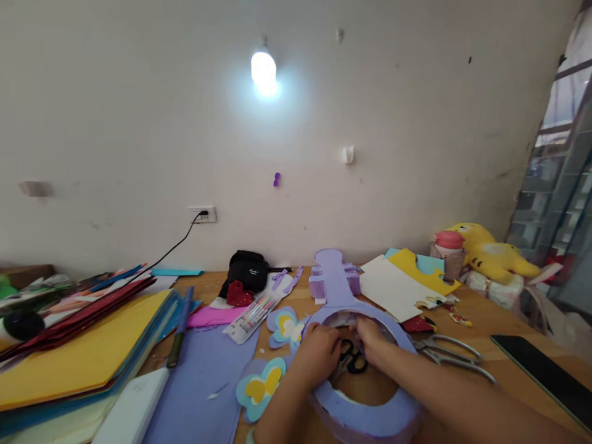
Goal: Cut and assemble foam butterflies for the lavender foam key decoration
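A light-purple handmade craft piece (340, 290) lies on the table, shaped as a hollow ring with a notched handle pointing at the wall. My left hand (325, 343) is over the ring's left side, its fingers curled closed at the inner wall. Inside the opening, my right hand (369, 338) pinches at the far right inner wall; its fingertips are partly hidden. Between both hands, black-handled scissors (354, 357) lie on the tabletop within the ring. Two layered butterfly cutouts, a lower one (263, 387) and an upper one (285, 327), sit left of it.
Grey metal scissors (456, 353) and a dark phone-like slab (548, 373) lie to the right. Coloured sheets (92, 345) are stacked at left, beside purple paper (198, 376). A pen pack (256, 314), black pouch (247, 272) and pink-lidded bottle (448, 253) stand farther back.
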{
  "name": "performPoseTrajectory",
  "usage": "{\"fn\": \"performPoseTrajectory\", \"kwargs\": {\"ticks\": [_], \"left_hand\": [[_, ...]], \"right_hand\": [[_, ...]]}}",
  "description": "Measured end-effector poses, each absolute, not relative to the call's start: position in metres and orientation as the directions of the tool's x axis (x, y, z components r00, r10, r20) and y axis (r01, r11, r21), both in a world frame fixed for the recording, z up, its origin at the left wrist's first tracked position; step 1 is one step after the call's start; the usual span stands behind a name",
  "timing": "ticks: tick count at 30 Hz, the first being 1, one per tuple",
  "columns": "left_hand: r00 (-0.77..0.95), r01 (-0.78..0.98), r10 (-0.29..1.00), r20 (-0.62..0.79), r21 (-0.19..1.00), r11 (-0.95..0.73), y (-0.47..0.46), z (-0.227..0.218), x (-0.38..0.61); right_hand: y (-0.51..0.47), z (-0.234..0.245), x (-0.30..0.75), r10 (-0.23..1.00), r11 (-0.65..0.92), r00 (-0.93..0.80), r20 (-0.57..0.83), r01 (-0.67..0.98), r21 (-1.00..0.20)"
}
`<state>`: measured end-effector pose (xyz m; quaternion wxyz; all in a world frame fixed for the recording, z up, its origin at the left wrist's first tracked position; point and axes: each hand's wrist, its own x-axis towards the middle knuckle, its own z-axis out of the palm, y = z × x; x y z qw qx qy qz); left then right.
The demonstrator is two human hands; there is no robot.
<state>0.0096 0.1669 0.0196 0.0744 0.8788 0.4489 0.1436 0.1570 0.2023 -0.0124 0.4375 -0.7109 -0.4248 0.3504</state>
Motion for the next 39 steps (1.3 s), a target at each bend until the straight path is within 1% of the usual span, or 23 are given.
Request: {"fn": "performPoseTrajectory", "kwargs": {"ticks": [4, 7, 9, 15, 17, 19, 20, 22, 24, 25, 26, 28, 30, 33, 36, 39], "left_hand": [[0.569, 0.763, 0.804, 0.175, 0.252, -0.595, 0.169, 0.017, 0.009], [0.593, 0.735, 0.782, 0.190, 0.269, -0.623, 0.171, 0.016, 0.009], [0.606, 0.717, 0.771, 0.197, 0.284, -0.636, 0.172, 0.016, 0.008], [0.604, 0.719, 0.778, 0.176, 0.303, -0.626, 0.169, 0.018, 0.008], [0.609, 0.710, 0.772, 0.183, 0.309, -0.633, 0.168, 0.017, 0.008], [0.610, 0.698, 0.770, 0.188, 0.332, -0.634, 0.169, 0.014, 0.008], [0.599, 0.689, 0.776, 0.198, 0.367, -0.625, 0.170, 0.013, 0.008], [0.525, 0.654, 0.817, 0.238, 0.501, -0.566, 0.173, 0.010, 0.009], [0.387, 0.582, 0.878, 0.283, 0.663, -0.471, 0.176, 0.008, 0.009], [0.317, 0.539, 0.901, 0.295, 0.726, -0.427, 0.177, 0.008, 0.010], [0.265, 0.503, 0.917, 0.299, 0.769, -0.395, 0.177, 0.009, 0.010], [0.229, 0.464, 0.927, 0.297, 0.804, -0.373, 0.176, 0.011, 0.011], [0.255, 0.473, 0.921, 0.295, 0.792, -0.385, 0.174, 0.013, 0.011], [0.290, 0.564, 0.912, 0.291, 0.718, -0.408, 0.172, 0.016, 0.011], [0.275, 0.660, 0.915, 0.295, 0.635, -0.402, 0.173, 0.016, 0.009], [0.260, 0.711, 0.919, 0.297, 0.585, -0.390, 0.176, 0.014, 0.008]], "right_hand": [[0.202, -0.014, 0.155, 0.897, -0.311, 0.387, -0.213, 0.212, -0.926], [0.201, -0.014, 0.155, 0.914, -0.315, 0.333, -0.233, 0.219, -0.924], [0.201, -0.014, 0.156, 0.930, -0.301, 0.290, -0.226, 0.248, -0.921], [0.208, -0.013, 0.163, 0.965, -0.207, 0.224, -0.134, 0.345, -0.916], [0.206, -0.013, 0.163, 0.971, -0.197, 0.202, -0.131, 0.355, -0.914], [0.201, -0.012, 0.162, 0.976, -0.189, 0.167, -0.140, 0.329, -0.925], [0.198, -0.011, 0.161, 0.980, -0.177, 0.137, -0.142, 0.292, -0.940], [0.192, -0.007, 0.159, 0.988, -0.147, 0.074, -0.135, 0.195, -0.970], [0.188, -0.003, 0.156, 0.994, -0.108, 0.033, -0.105, 0.113, -0.988], [0.187, -0.001, 0.155, 0.996, -0.087, 0.025, -0.085, 0.094, -0.992], [0.187, 0.001, 0.155, 0.998, -0.067, 0.022, -0.066, 0.084, -0.994], [0.189, 0.005, 0.155, 0.999, -0.032, 0.027, -0.030, 0.080, -0.996], [0.193, 0.007, 0.158, 0.998, -0.020, 0.062, -0.013, 0.102, -0.995], [0.199, 0.006, 0.164, 0.988, -0.035, 0.154, -0.011, 0.155, -0.987], [0.204, 0.004, 0.170, 0.977, -0.076, 0.210, -0.033, 0.197, -0.978], [0.206, 0.002, 0.171, 0.974, -0.098, 0.225, -0.039, 0.260, -0.961]]}}
